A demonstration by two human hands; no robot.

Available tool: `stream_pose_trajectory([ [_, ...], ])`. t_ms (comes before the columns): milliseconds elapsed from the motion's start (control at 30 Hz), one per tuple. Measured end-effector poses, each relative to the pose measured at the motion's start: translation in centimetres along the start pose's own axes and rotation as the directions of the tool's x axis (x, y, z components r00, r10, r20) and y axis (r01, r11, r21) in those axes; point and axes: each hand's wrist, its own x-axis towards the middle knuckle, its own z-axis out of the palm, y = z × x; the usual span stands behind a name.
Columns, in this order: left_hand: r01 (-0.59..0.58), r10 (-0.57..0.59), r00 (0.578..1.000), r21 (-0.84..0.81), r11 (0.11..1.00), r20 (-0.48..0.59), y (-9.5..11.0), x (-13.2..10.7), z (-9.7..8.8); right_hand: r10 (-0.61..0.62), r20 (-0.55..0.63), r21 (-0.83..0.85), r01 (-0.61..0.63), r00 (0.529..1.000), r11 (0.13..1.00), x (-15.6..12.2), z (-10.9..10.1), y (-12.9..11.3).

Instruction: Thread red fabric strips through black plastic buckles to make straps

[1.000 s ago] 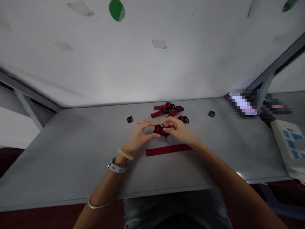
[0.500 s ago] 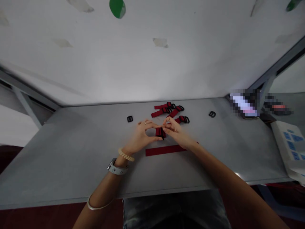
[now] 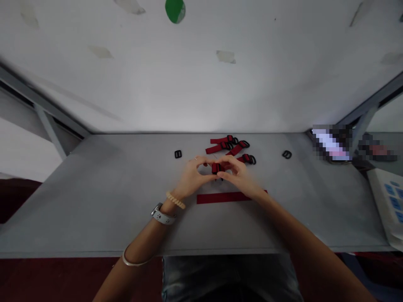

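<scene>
Between my fingertips is a short red webbing strap (image 3: pixel 215 168) threaded through a black buckle. My left hand (image 3: pixel 192 176) pinches it from the left, thumb below and fingers above. From the right, my right hand (image 3: pixel 235 173) grips the same strap and buckle with thumb and fingers; its fingers partly cover the black part. Just below the hands lies a flat red webbing strip (image 3: pixel 222 197), its right part passing under my right wrist. Beyond my fingers is a cluster of red straps with black buckles (image 3: pixel 220 147), and one more buckled strap (image 3: pixel 247 159) sits nearer my right hand.
A black slide buckle (image 3: pixel 178 154) lies on the grey table (image 3: pixel 126 188) left of the straps, and a black ring-shaped buckle (image 3: pixel 286 154) to their right. A pixelated device (image 3: pixel 330 144) and a white box with blue marks (image 3: pixel 388 197) stand at the right. A white wall (image 3: pixel 201 92) rises behind.
My right fingers have closed further around the strap and buckle, and the red webbing has turned between my hands. The whole view has shifted slightly, moving the scene rightward.
</scene>
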Motion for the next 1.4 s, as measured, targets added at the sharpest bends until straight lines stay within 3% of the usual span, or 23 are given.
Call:
stream_pose_trajectory([
  [133, 0.028, -0.031, 0.999, 0.099, 0.995, 0.03, -0.1, 0.0, 0.3, -0.023, -0.016, -0.042, 0.023, 1.0, 0.999, -0.1, -0.1, -0.7],
  [300, 0.044, -0.056, 0.995, 0.13, 0.991, 0.088, 0.0, 0.0, 0.7, -0.047, -0.074, 0.168, 0.059, 0.996, 0.984, 0.0, -1.5, -1.9],
  [433, 0.026, -0.031, 0.998, 0.074, 0.997, 0.059, -0.3, -0.1, 0.7, 0.036, -0.1, 0.167, -0.019, 0.994, 0.986, 0.4, -2.0, -1.4],
  [567, 0.036, -0.041, 0.998, 0.093, 0.995, 0.052, -0.7, -0.1, 0.7, 0.091, -0.023, 0.202, -0.085, 0.996, 0.976, 0.5, -1.4, -0.7],
  [900, -0.031, 0.029, 0.999, 0.159, 0.987, 0.015, 0.0, -0.1, 0.5, 0.174, -0.025, 0.002, -0.174, 0.984, 0.985, 0.5, -1.5, -0.5],
  [1400, -0.021, 0.005, 0.998, 0.254, 0.967, 0.063, 0.3, -0.3, 0.6, 0.201, -0.035, -0.001, -0.201, 0.979, 0.98, 0.3, -1.0, -1.1],
])
